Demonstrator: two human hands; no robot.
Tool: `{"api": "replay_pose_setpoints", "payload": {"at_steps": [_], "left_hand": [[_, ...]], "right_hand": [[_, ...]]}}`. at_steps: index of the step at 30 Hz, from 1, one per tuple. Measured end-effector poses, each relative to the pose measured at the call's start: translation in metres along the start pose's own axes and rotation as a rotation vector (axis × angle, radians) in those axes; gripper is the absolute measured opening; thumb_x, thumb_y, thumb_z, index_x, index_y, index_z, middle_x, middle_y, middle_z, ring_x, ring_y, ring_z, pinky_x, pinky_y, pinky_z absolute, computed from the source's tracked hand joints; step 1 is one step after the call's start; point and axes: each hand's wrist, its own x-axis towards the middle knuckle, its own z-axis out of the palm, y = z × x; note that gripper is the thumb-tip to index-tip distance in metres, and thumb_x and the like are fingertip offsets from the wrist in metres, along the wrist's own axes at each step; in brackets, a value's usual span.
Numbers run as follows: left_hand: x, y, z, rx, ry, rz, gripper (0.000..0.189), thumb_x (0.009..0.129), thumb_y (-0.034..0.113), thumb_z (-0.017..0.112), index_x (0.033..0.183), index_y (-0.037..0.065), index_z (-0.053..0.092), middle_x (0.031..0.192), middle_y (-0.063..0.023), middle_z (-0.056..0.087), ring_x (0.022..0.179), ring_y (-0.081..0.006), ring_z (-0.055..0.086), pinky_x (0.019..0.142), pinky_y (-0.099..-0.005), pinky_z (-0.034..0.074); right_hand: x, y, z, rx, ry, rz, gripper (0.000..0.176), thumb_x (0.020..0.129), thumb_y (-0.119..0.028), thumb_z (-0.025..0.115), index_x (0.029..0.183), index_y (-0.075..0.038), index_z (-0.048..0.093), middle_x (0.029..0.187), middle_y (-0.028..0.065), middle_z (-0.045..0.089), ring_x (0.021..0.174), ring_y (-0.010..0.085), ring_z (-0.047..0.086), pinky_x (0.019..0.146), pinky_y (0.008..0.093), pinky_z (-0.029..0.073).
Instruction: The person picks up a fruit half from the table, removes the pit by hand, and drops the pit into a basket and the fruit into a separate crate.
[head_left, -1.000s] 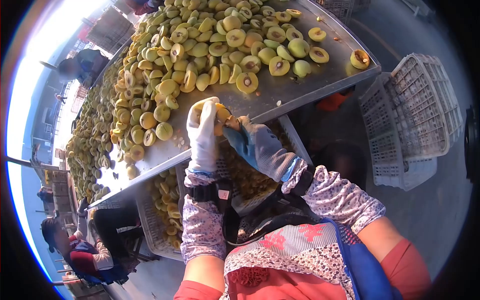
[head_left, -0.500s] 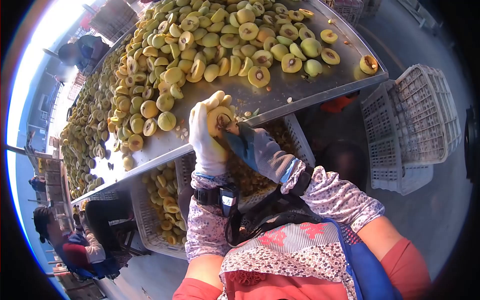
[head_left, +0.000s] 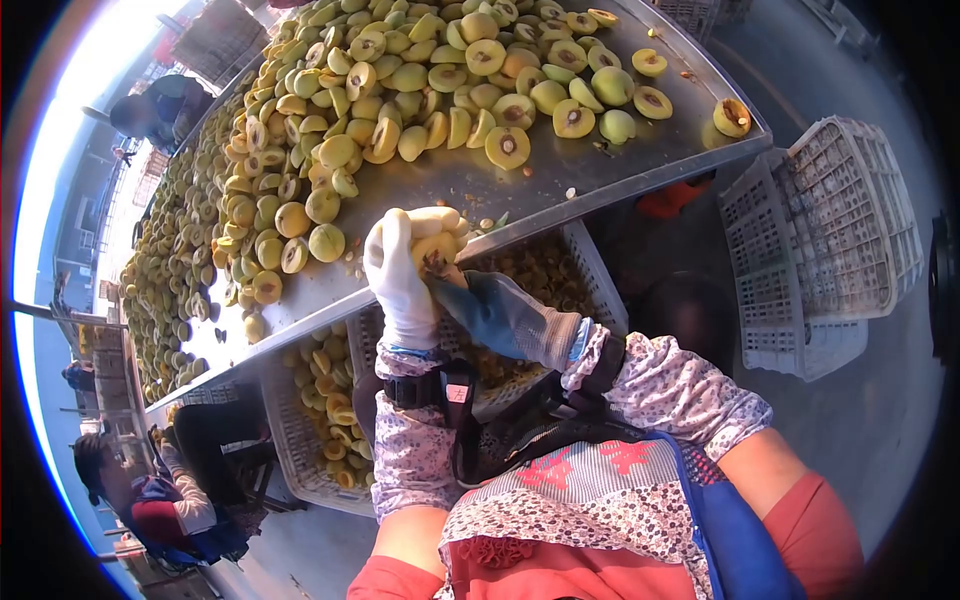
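Note:
My left hand (head_left: pixel 397 270), in a white glove, is closed around a yellow-green peach half (head_left: pixel 434 252) just above the metal table's front edge. My right hand (head_left: pixel 510 312), in a blue-grey glove, is closed with its fingertips pressed against the brown stone hollow of that half. Whatever the right fingers grip is hidden. Beyond both hands, a large heap of halved peaches (head_left: pixel 380 100) covers much of the metal table (head_left: pixel 545 200), many cut face up with brown centres.
Below the table edge stand a crate of peach halves (head_left: pixel 285 440) and another crate (head_left: pixel 597 275) with small yellowish-brown pieces. Stacked white plastic crates (head_left: pixel 830 240) are on the floor at right. A seated person (head_left: pixel 170 500) is at lower left; another person (head_left: pixel 165 108) is farther back.
Both hands have come slightly down and left with the peach half. Its cut face has turned more downward, and the right hand has rotated against it.

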Motion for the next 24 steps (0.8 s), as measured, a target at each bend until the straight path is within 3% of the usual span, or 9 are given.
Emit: {"api": "replay_pose_setpoints", "payload": {"at_steps": [1,2,4,8,10,13,16,20,24], "left_hand": [[0.003,0.003,-0.003,-0.267,-0.03,-0.23,0.032,0.1,0.021,0.055,0.087,-0.006,0.062,0.09,-0.021,0.068,0.075,-0.025,0.068,0.071,-0.0335,0.059],[0.006,0.003,-0.006,-0.266,-0.029,-0.231,0.032,0.1,0.021,0.055,0.087,-0.006,0.062,0.09,-0.021,0.068,0.075,-0.025,0.068,0.071,-0.0335,0.059],[0.009,0.0,-0.011,-0.135,-0.164,-0.239,0.035,0.099,0.022,0.056,0.078,-0.005,0.064,0.081,-0.0209,0.071,0.065,-0.0225,0.065,0.061,-0.0293,0.053],[0.008,0.002,-0.01,-0.005,-0.182,-0.265,0.036,0.099,0.022,0.056,0.076,-0.005,0.064,0.081,-0.0211,0.071,0.06,-0.0206,0.063,0.057,-0.0281,0.049],[0.01,0.002,-0.013,-0.066,-0.158,-0.266,0.036,0.099,0.022,0.057,0.075,-0.004,0.064,0.08,-0.0211,0.071,0.06,-0.0206,0.063,0.056,-0.0278,0.049],[0.016,0.005,-0.022,-0.147,-0.345,-0.361,0.038,0.099,0.027,0.059,0.078,-0.005,0.066,0.081,-0.0143,0.072,0.064,-0.0157,0.063,0.061,-0.0262,0.049],[0.012,0.012,-0.01,0.004,-0.254,-0.405,0.037,0.098,0.027,0.06,0.08,-0.005,0.067,0.081,-0.0129,0.072,0.063,-0.0134,0.062,0.06,-0.0258,0.049],[0.004,-0.008,-0.002,-0.067,-0.025,-0.195,0.038,0.099,0.028,0.059,0.084,-0.005,0.069,0.08,-0.0134,0.072,0.059,-0.0112,0.058,0.056,-0.0239,0.045],[0.01,0.001,-0.01,-0.227,-0.151,-0.293,0.039,0.099,0.026,0.057,0.077,-0.004,0.066,0.078,-0.0178,0.071,0.058,-0.0151,0.058,0.053,-0.0236,0.043]], "right_hand": [[-0.006,-0.019,-0.009,0.153,-0.146,0.229,0.053,0.102,-0.05,0.048,0.118,-0.001,0.061,0.089,0.0203,0.068,0.075,0.0337,0.068,0.072,0.0411,0.054],[-0.005,-0.014,-0.011,0.153,-0.147,0.23,0.053,0.102,-0.05,0.048,0.118,-0.001,0.061,0.089,0.0203,0.068,0.075,0.0337,0.068,0.072,0.0411,0.054],[-0.002,-0.002,-0.011,0.113,-0.196,0.153,0.073,0.096,-0.069,0.042,0.104,0.001,0.061,0.073,0.0101,0.06,0.054,0.0188,0.059,0.044,0.0327,0.047],[-0.007,-0.012,-0.014,0.178,-0.193,0.386,0.066,0.095,-0.068,0.045,0.094,-0.004,0.059,0.065,0.0058,0.054,0.048,0.0156,0.051,0.041,0.0303,0.041],[-0.007,-0.012,-0.018,0.451,-0.334,0.514,0.06,0.095,-0.067,0.047,0.085,-0.008,0.055,0.059,0.0002,0.045,0.044,0.0117,0.04,0.04,0.028,0.032],[-0.008,-0.013,-0.019,0.395,-0.357,0.541,0.056,0.095,-0.066,0.048,0.079,-0.012,0.049,0.056,-0.0035,0.038,0.045,0.0088,0.035,0.041,0.0274,0.028],[-0.009,-0.017,-0.017,0.286,-0.271,0.508,0.057,0.095,-0.066,0.048,0.079,-0.012,0.05,0.056,-0.0044,0.038,0.045,0.0079,0.034,0.041,0.0272,0.029],[-0.009,-0.014,-0.011,0.477,-0.283,0.457,0.059,0.095,-0.068,0.047,0.079,-0.011,0.05,0.057,-0.0044,0.039,0.045,0.0077,0.035,0.041,0.0272,0.028],[-0.007,-0.019,-0.018,0.521,-0.366,0.447,0.06,0.094,-0.069,0.047,0.078,-0.011,0.051,0.056,-0.0046,0.038,0.042,0.0075,0.034,0.039,0.0264,0.03]]}}
